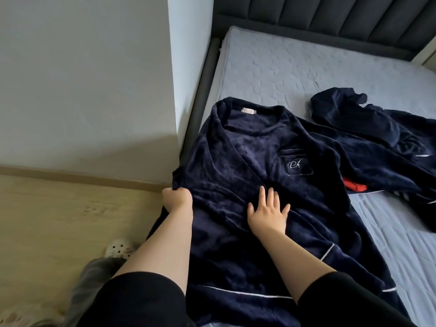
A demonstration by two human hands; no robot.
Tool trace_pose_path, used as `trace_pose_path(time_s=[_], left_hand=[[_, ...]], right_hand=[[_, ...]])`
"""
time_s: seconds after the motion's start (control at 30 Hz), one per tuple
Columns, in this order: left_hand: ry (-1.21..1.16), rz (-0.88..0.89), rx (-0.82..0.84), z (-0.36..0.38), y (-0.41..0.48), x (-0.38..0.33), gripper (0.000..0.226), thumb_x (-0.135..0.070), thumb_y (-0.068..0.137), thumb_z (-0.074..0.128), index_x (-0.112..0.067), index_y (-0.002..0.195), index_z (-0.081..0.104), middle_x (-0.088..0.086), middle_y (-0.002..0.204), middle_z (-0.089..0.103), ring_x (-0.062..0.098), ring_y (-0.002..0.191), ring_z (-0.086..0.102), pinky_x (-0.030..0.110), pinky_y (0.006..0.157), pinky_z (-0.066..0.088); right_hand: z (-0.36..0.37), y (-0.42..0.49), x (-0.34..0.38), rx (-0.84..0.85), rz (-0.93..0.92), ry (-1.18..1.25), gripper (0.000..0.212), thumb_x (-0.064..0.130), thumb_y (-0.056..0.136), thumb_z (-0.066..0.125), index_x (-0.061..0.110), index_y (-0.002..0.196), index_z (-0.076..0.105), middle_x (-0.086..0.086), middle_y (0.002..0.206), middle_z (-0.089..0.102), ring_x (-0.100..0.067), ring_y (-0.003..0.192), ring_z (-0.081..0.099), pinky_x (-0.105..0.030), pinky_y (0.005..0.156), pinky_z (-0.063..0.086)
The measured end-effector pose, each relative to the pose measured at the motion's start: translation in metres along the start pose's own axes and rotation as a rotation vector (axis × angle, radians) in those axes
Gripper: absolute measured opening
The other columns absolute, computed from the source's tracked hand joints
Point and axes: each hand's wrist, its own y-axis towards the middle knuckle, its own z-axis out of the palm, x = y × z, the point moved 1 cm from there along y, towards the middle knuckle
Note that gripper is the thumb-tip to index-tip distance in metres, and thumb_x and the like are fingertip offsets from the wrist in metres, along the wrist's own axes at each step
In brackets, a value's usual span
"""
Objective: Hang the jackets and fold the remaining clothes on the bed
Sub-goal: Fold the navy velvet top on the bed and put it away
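Head view: I am looking down over two bare forearms at the near left corner of the bed (306, 67); black sleeves (141, 303) fill the bottom of the frame.
Robe: a dark navy plush robe (236, 166) lies spread front-up on the bed, collar towards the headboard (330, 17) and hem towards me; its left edge hangs over the bed's side; white piping crosses the lower part.
Pocket: a piped pocket (296, 165) with a pale stitched monogram sits on the robe's chest, beyond the right hand.
Label: a pale label (249, 111) shows inside the collar.
Left hand: the left hand (175, 198) is at the robe's left edge, over the bed's side; its fingers (182, 191) are curled tight round a bunch of the plush, holding it.
Right hand: the right hand (267, 214) lies palm down on the robe's middle, near the left hand but apart; its fingers are straight and spread wide, pressing the cloth and holding nothing.
Pile: a crumpled pile (377, 128) of more navy clothes with white piping lies right of the robe, touching it; I cannot tell how many pieces.
Red cloth: a small red cloth (355, 186) peeks from under the pile's near edge, just beside the robe.
Wall: a pale wall (82, 79) corner stands beside the bed's left side.
Floor: the floor (59, 208) is light wood; a white clog (119, 247) with holes shows left of the left forearm.
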Motion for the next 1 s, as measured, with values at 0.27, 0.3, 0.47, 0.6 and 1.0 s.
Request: trace_pose_path(time_s=[0.27, 0.3, 0.47, 0.6, 1.0], left_hand=[[0.831, 0.923, -0.044, 0.017, -0.027, -0.023, 0.053, -0.013, 0.088, 0.051, -0.016, 0.139, 0.038, 0.008, 0.151, 0.027, 0.029, 0.139, 0.020, 0.042, 0.110, 0.024], [0.932, 0.940, 0.025, 0.022, -0.026, -0.024, 0.052, -0.018, 0.092, 0.047, -0.018, 0.143, 0.034, 0.007, 0.155, 0.019, 0.028, 0.143, 0.010, 0.044, 0.114, 0.016], [1.182, 0.918, 0.172, 0.031, -0.013, 0.000, 0.060, -0.035, 0.099, 0.033, -0.026, 0.151, 0.004, 0.005, 0.158, -0.014, 0.030, 0.143, -0.017, 0.050, 0.115, -0.001], [1.097, 0.918, 0.149, 0.035, -0.006, 0.008, 0.063, -0.035, 0.098, 0.033, -0.029, 0.151, 0.000, 0.005, 0.158, -0.013, 0.028, 0.144, -0.017, 0.051, 0.114, -0.003], [1.003, 0.886, 0.135, 0.044, 0.008, 0.024, 0.065, -0.040, 0.098, 0.027, -0.029, 0.148, -0.013, -0.001, 0.158, -0.012, 0.023, 0.144, -0.016, 0.046, 0.115, -0.004]], right_hand=[[0.006, 0.002, 0.004, -0.063, -0.009, -0.072, 0.065, 0.042, 0.095, 0.028, 0.015, 0.151, 0.008, -0.011, 0.158, 0.009, -0.024, 0.144, 0.006, -0.055, 0.112, 0.007], [0.006, 0.002, 0.005, -0.070, -0.009, -0.074, 0.065, 0.041, 0.095, 0.029, 0.014, 0.151, 0.011, -0.012, 0.157, 0.011, -0.025, 0.144, 0.007, -0.055, 0.112, 0.008], [-0.008, 0.009, 0.017, -0.168, 0.057, 0.206, 0.053, 0.026, 0.085, 0.047, 0.011, 0.136, 0.038, -0.010, 0.146, 0.036, -0.025, 0.137, 0.025, -0.048, 0.111, 0.015], [-0.042, 0.046, 0.051, -0.298, 0.028, 0.521, 0.049, 0.014, 0.078, 0.057, 0.007, 0.125, 0.046, -0.015, 0.127, 0.050, -0.033, 0.121, 0.039, -0.041, 0.102, 0.027], [-0.094, 0.158, 0.113, -0.114, 0.151, 0.741, 0.030, 0.018, 0.092, 0.044, -0.002, 0.107, 0.061, -0.019, 0.108, 0.064, -0.033, 0.105, 0.058, -0.028, 0.077, 0.039]])
